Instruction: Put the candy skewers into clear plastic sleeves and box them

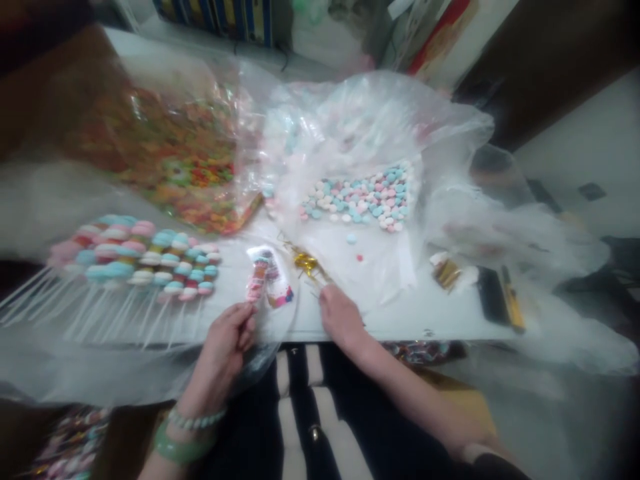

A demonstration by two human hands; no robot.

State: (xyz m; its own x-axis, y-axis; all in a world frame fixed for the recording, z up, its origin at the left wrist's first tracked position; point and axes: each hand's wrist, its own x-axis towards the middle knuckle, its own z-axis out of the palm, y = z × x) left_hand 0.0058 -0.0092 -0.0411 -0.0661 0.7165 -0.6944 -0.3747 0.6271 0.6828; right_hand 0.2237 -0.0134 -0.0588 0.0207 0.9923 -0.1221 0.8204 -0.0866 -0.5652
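My left hand [230,337] is closed at the front edge of the table, pinching the lower end of a candy skewer [257,279]. This skewer carries pink and reddish pieces and lies in or against a clear printed bag [280,293]. My right hand [343,317] reaches to a small pile of gold twist ties [305,261], with its fingers pressed together on what looks like one thin tie; blur hides the fingertips. To the left of my left hand, several finished candy skewers [150,257] in pink, blue and white lie stacked, their white sticks toward me.
An open plastic bag of pastel candies [365,200] lies behind my hands, beside a bag of orange and green gummies [200,177]. At the right are a black box-like object [493,293], a yellow cutter [513,300] and a gold bundle [447,273].
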